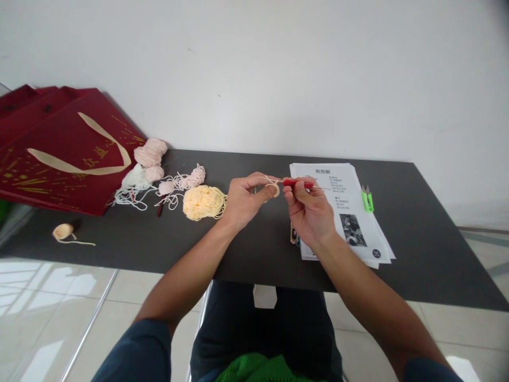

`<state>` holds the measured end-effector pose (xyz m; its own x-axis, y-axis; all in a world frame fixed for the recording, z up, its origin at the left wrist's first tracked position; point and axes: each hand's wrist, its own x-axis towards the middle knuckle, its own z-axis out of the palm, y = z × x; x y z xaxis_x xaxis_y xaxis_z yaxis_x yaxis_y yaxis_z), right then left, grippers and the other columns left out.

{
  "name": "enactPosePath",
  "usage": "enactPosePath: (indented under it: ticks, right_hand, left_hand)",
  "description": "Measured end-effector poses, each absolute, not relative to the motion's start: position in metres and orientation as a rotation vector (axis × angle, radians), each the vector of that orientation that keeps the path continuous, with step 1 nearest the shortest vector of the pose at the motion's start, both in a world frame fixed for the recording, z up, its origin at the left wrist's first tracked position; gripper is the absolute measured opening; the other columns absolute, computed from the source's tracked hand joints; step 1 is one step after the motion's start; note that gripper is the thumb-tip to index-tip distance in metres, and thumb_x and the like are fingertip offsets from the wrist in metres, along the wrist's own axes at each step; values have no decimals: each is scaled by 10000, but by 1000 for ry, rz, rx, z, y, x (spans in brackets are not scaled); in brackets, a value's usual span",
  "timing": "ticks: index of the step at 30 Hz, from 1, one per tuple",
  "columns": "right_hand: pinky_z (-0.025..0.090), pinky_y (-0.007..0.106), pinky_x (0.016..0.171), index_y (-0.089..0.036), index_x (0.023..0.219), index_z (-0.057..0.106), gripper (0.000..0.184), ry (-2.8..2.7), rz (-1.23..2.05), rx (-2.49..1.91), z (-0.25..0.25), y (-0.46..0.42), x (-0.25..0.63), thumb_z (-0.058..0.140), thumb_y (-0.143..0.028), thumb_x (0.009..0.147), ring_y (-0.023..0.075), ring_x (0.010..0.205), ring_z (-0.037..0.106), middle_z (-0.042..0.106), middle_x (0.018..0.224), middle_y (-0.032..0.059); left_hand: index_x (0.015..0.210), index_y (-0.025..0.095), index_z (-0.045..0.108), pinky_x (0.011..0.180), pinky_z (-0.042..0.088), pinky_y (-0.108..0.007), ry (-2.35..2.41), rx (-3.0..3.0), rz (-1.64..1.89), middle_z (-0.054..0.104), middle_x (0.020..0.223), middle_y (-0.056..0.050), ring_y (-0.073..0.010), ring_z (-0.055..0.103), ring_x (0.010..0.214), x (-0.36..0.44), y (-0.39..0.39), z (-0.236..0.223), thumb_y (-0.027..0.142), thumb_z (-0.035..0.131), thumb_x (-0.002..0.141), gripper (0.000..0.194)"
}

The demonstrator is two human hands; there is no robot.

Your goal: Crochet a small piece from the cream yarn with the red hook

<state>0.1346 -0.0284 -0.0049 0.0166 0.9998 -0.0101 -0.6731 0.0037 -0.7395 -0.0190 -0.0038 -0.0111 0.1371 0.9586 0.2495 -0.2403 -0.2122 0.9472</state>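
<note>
Above the middle of the table, my left hand [250,197] pinches a small cream crochet piece [272,190], with yarn looped over its fingers. My right hand [310,212] grips a crochet hook [296,183] by its red handle. The hook's thin metal end points left and meets the yarn at my left fingertips; the exact stitch is too small to make out. Just left of my left wrist lies a ball of pale yellow yarn [203,202]. Printed sheets [330,172] lie beneath and beyond my right hand.
Green thread snips [367,199] rest on the papers' right edge. Pink yarn [150,153] and white yarn [135,178] lie in loose tangles near a large dark red gift bag [59,154]. A small cream crocheted cup [62,231] with a yarn tail sits at the far left. A white wall [278,79] stands behind.
</note>
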Motion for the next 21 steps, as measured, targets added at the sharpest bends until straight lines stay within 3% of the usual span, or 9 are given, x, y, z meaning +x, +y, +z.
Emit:
enactPosePath:
  ticks: [6,21]
  right_hand:
    - [673,141,781,-245,896,727,172,-680,1383,-686,-13,-30,128,871,-310,827,69,786,799,841,920,-35]
    - [665,164,764,-242,923,701,162,-732,1304,-710,-18,-28,126,835,-313,865,67,758,779,826,913,-36]
  left_hand:
    - [1212,257,785,697,521,-244,881,1133,1393,707,802,20,-93,631,694,-13,-9,-8,206,839,763,455]
    - [1160,203,763,625,498,-206,893,983,1450,673,771,41,-63,596,640,-2,-14,-6,153,828,695,472]
